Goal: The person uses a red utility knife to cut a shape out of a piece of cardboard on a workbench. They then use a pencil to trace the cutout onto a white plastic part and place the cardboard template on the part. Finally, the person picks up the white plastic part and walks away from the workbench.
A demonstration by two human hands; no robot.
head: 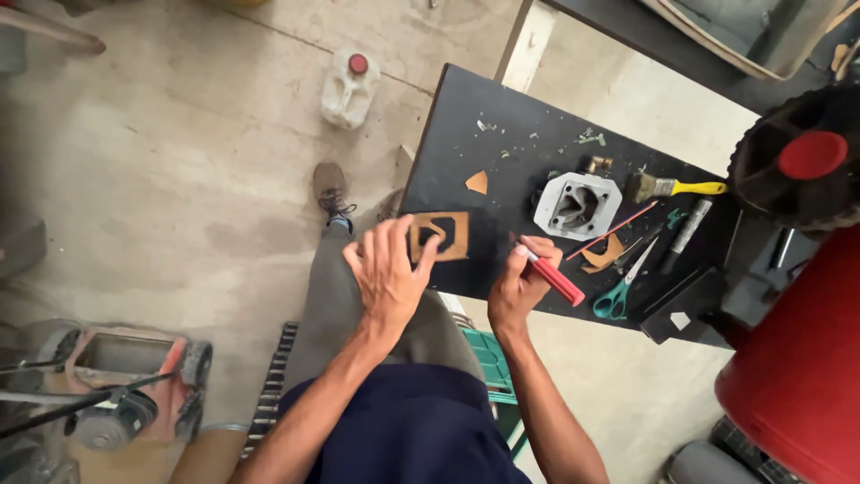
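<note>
On the black worktable [484, 116] lies a square brown gasket sheet [445, 235] with a hole cut in its middle. My left hand [387, 273] presses on its near left edge, fingers spread. My right hand [521, 285] grips a red-handled cutter [554, 276], its tip pointing at the table just right of the gasket. A grey metal engine part [577, 205] with a matching opening sits a little farther right. A small brown offcut [477, 183] lies beyond the gasket.
Right of the metal part lie a yellow-handled brush [674, 187], green-handled scissors [620, 294], a thin red rod [612, 231] and brown scraps [602, 258]. A white jug [349, 88] stands on the concrete floor. A mower [116, 381] is at lower left, a red tank [802, 358] at right.
</note>
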